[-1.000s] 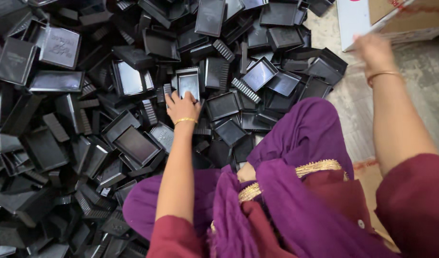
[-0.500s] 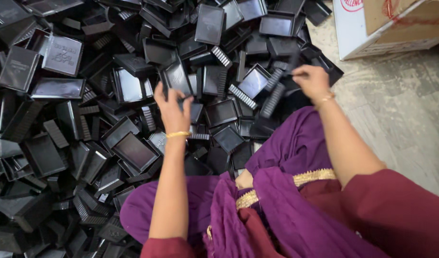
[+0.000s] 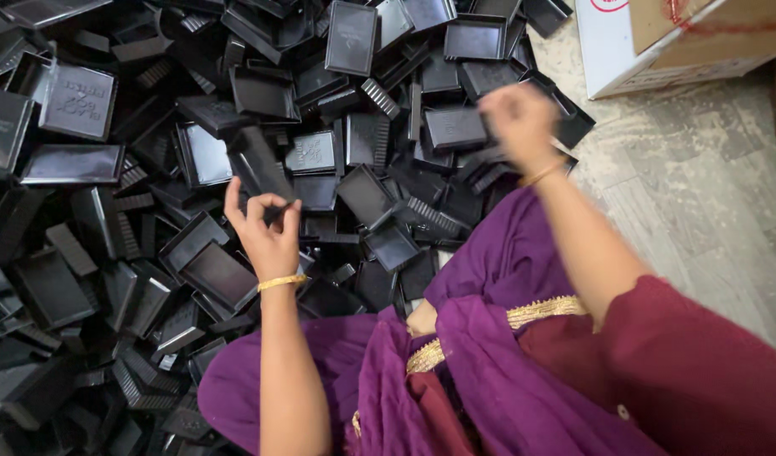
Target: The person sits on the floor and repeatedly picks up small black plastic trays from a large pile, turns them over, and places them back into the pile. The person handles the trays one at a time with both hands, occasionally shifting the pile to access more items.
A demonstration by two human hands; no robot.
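Note:
A big heap of black plastic trays and ribbed black strips (image 3: 151, 169) covers the floor in front of me. My left hand (image 3: 268, 230) is raised over the heap, its fingertips pinched on the lower end of a black tray (image 3: 260, 165) that stands tilted on edge. My right hand (image 3: 516, 118) is blurred with motion, curled above the heap's right edge near a small flat tray (image 3: 455, 127). Whether it holds anything is unclear. Both wrists wear thin gold bangles.
A white and brown cardboard box (image 3: 658, 51) stands at the top right on the grey tiled floor (image 3: 700, 203). My lap, in purple cloth with gold trim (image 3: 506, 279), fills the bottom middle, touching the heap's near edge.
My left hand has drawn back toward me and to the left, lifting a black tray off the heap. My right hand has swung in from the box to the heap's right edge.

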